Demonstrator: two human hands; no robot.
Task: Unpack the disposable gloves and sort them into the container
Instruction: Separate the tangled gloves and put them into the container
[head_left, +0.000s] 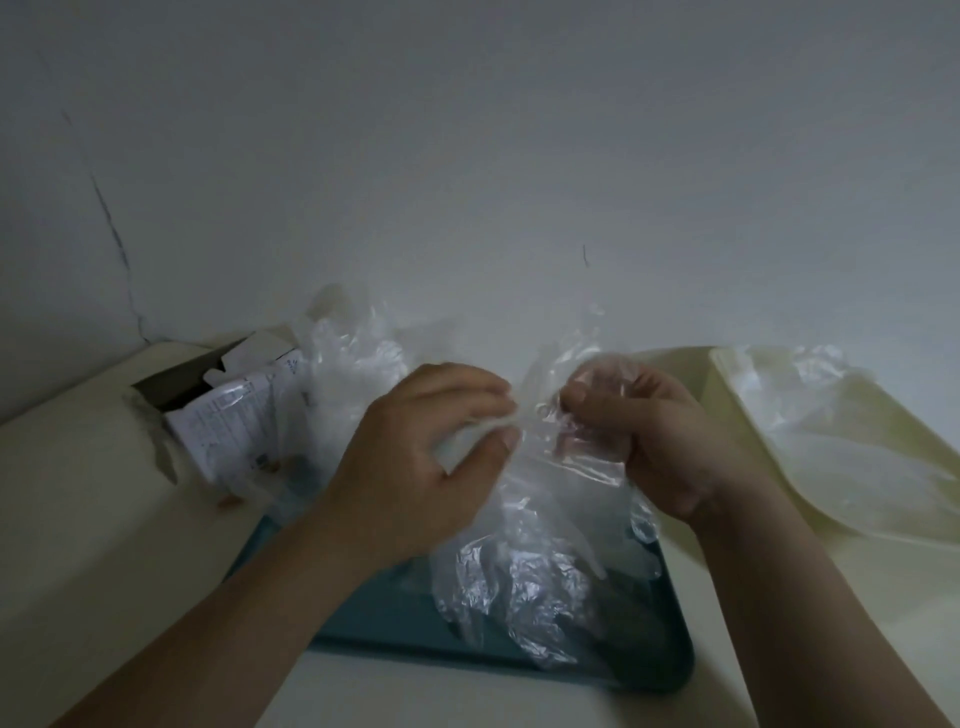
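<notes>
A pale counter (93, 519) runs against a bare grey-white wall (467, 130), dimly lit. At near centre lies a teal tray (374, 618); on the far left sits a torn-open glove box (228, 415) with a loose heap of gloves (353, 353) beside it; on the right stands a cream container (737, 395) already holding clear gloves (831, 441). Above the tray, the left hand (415, 462) pinches thumb against fingertips on one edge of a clear glove (524, 561), while the right hand (654, 441) has its fingers curled shut on the bunched film opposite. The glove hangs between them, its lower end touching the tray.

Risk: the film is thin and clings; judged from the two opposed grips, pulling apart too hard could tear it, and two layers stuck together could pass as one. The trailing end may snag on the tray rim.

Clearance: open counter lies between tray and container, so a rightward path appears free. The heap on the far left crowds the box, and the container's near wall must be cleared by the hanging end.
</notes>
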